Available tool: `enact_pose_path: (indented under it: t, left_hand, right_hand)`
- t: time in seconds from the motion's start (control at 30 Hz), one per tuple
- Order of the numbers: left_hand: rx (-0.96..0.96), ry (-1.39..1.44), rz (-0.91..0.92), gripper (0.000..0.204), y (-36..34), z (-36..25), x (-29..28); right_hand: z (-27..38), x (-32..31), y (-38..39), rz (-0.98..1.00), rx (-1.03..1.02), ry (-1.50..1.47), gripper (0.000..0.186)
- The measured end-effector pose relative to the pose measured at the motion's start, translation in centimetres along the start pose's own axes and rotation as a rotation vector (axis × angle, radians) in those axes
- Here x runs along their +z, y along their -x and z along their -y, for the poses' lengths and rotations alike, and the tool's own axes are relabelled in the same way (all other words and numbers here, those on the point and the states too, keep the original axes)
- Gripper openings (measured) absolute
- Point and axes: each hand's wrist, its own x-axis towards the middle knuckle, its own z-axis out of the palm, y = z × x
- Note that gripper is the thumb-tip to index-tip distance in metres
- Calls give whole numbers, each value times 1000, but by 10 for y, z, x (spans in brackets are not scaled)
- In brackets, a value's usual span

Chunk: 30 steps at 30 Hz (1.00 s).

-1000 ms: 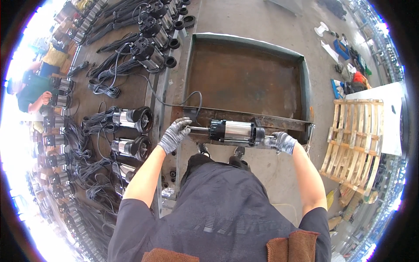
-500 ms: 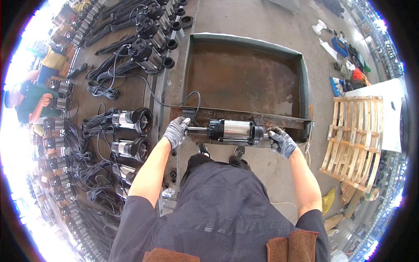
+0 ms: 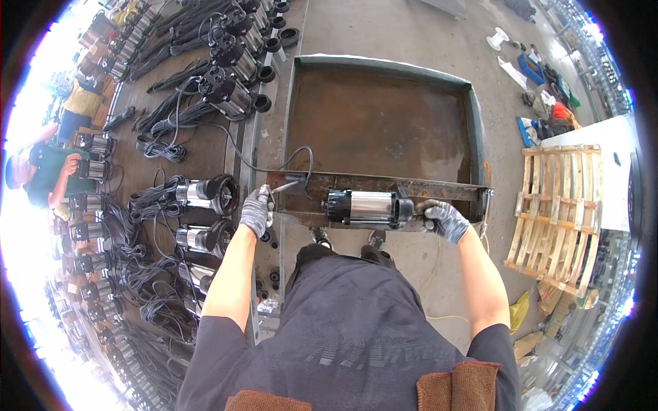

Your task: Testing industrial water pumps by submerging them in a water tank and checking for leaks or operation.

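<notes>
One gray-gloved left hand (image 3: 257, 213) closed around a slim silver metal rod (image 3: 286, 186), gray-gloved right hand (image 3: 446, 219) half curled by the black end of a silver-and-black cylindrical pump (image 3: 370, 205), can't really tell if it's gripping anything, pump's lying sideways on a rusty metal ledge (image 3: 306, 209)

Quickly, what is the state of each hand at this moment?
Left hand: closed, holding a metal rod.
Right hand: curled by one end of the black-and-silver cylinder; grip cannot be told.
</notes>
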Motion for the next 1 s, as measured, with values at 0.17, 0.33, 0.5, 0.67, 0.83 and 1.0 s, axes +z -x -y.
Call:
enact_pose_path:
  t: [0.17,0.33,0.5,0.67,0.83,1.0]
  left_hand:
    - [-43,88,-66,23,-33,5,14]
    - [186,115,-290,23,1,-5,46]
    - [601,-163,-50,29,-10,-3,76]
    - [196,-85,235,61,-8,-43,98]
    - [282,-236,243,29,39,-61,98]
    - [357,316,461,37,89,-62,87]
  right_hand:
    - [11,14,-12,20,43,867,67]
    - [-5,-9,-35,-186,-135,2024,25]
    - [-16,-24,-6,-578,-608,1808,15]
    - [-37,-47,10,-740,-481,1087,8]
    - [-35,-119,32,-1026,-355,678,15]
    - [-16,-171,34,-1155,-184,884,23]
